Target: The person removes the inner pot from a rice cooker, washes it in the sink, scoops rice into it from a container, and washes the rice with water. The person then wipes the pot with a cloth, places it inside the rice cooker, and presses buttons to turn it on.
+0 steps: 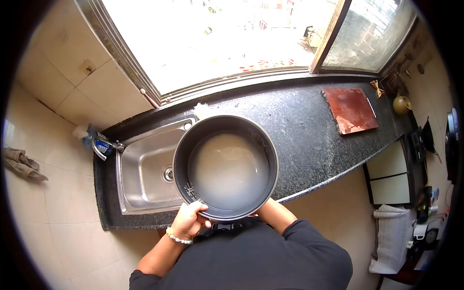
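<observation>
A round dark pot (274, 166) with cloudy whitish water in it is held up in front of my body, over the right edge of the steel sink (142, 166). My left hand (191, 218) grips the rim at its lower left, thumb over the edge; a beaded bracelet is on that wrist. On the right side, my forearm reaches under the pot, and the pot hides that hand and its fingers. Light marks show on the pot's inner wall.
At the sink's left stand a faucet (117, 146) and a blue-labelled bottle (100, 145). A reddish cutting board (349, 110) lies on the dark counter (302, 145) at the right. The window is above the counter. A cloth (21, 163) hangs at far left.
</observation>
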`<action>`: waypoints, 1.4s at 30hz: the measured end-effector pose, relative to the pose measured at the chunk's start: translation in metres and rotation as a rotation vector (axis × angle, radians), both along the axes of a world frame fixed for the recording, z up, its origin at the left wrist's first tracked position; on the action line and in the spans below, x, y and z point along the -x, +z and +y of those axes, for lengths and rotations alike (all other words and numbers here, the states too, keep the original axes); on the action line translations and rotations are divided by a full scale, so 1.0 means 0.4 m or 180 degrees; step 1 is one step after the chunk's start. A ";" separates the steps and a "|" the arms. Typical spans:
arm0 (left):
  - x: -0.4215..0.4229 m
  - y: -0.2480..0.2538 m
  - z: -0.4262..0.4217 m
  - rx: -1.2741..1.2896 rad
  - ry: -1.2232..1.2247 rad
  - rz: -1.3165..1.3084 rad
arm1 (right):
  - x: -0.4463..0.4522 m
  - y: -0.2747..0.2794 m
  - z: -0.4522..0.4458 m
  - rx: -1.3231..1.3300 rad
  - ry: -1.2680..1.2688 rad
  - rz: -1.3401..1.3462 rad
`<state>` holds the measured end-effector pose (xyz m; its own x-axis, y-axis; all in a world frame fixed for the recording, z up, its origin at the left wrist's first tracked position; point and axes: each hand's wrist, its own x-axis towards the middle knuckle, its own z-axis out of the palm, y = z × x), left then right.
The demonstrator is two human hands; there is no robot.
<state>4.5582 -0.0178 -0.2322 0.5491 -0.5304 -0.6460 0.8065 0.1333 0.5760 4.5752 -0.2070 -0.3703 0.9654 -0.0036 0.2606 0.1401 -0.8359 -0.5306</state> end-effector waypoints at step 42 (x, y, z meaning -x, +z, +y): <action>-0.227 -0.009 0.098 -0.0932 -0.1176 0.0260 | 0.049 0.046 -0.085 -0.0252 -0.0613 -0.0785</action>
<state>4.6490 0.0213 -0.2356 0.2991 -0.4698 -0.8306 0.8135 -0.3294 0.4792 4.5555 -0.2410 -0.3520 0.8528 -0.2096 0.4782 0.1158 -0.8171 -0.5647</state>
